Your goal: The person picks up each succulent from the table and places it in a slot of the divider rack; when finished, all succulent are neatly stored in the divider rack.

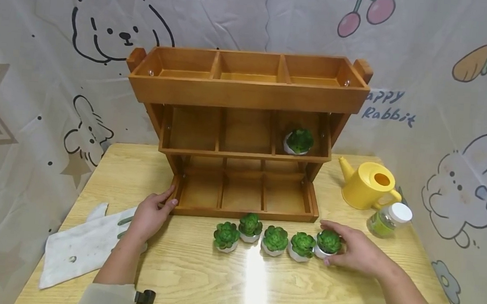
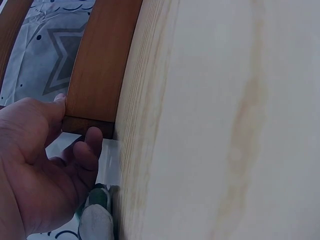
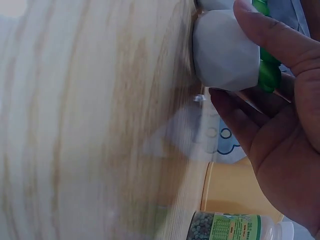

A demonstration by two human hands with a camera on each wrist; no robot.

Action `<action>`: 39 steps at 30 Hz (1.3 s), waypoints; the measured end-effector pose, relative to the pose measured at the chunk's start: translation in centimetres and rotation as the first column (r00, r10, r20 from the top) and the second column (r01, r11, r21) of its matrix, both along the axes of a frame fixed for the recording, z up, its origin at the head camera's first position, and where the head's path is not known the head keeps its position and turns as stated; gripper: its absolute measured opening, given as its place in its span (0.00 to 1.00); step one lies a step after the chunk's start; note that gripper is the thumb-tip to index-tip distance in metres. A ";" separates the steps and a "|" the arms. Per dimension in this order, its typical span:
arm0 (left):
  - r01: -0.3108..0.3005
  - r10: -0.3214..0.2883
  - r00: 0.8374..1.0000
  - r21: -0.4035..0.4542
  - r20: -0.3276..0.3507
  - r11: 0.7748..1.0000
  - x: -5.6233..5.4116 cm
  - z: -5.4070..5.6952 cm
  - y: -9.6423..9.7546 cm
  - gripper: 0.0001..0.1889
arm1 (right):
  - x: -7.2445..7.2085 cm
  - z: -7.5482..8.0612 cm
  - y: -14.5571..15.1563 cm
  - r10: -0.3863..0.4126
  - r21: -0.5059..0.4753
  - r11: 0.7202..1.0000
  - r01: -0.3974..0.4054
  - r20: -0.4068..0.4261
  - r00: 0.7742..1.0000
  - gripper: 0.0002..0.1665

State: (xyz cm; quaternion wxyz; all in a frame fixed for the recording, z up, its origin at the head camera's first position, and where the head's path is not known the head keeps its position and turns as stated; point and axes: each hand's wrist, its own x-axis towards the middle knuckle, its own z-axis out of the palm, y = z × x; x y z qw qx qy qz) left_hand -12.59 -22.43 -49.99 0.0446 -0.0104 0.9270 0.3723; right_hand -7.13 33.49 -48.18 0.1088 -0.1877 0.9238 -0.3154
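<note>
A three-tier wooden shelf point(image 1: 247, 95) with divided compartments stands on the table. My left hand point(image 1: 153, 214) grips its bottom left corner; the left wrist view shows thumb and curled fingers at the wooden end point(image 2: 90, 125). At the right end of a row, my right hand point(image 1: 357, 249) holds a small potted succulent point(image 1: 329, 242) between thumb and fingers. Its white faceted pot point(image 3: 227, 50) is on the tabletop in the right wrist view. Several similar succulents point(image 1: 275, 240) stand to its left, before the shelf. Another succulent point(image 1: 299, 141) sits in the middle tier's right compartment.
A yellow watering can point(image 1: 368, 185) stands right of the shelf. Near it is a white-lidded jar point(image 1: 389, 219) with a green label. White gloves point(image 1: 84, 247) lie on the left of the table point(image 1: 200, 285). Printed cloth point(image 1: 244, 15) hangs behind and at both sides.
</note>
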 end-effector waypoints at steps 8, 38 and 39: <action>0.002 -0.002 1.000 -0.012 -0.006 1.000 0.2 -0.2 -0.1 0.31 | 0.3 0.2 -0.2 0.007 0.040 0.999 -0.007 0.013 1.000 0.54; 0.008 -0.008 1.000 -0.018 -0.015 1.000 0.1 0.1 0.0 0.31 | -0.7 2.3 -0.3 0.013 0.090 0.996 -0.011 -0.017 1.000 0.45; 0.008 -0.009 1.000 -0.018 -0.016 1.000 0.1 0.1 0.0 0.31 | -0.8 2.5 -0.3 0.015 0.088 0.996 -0.013 -0.022 1.000 0.45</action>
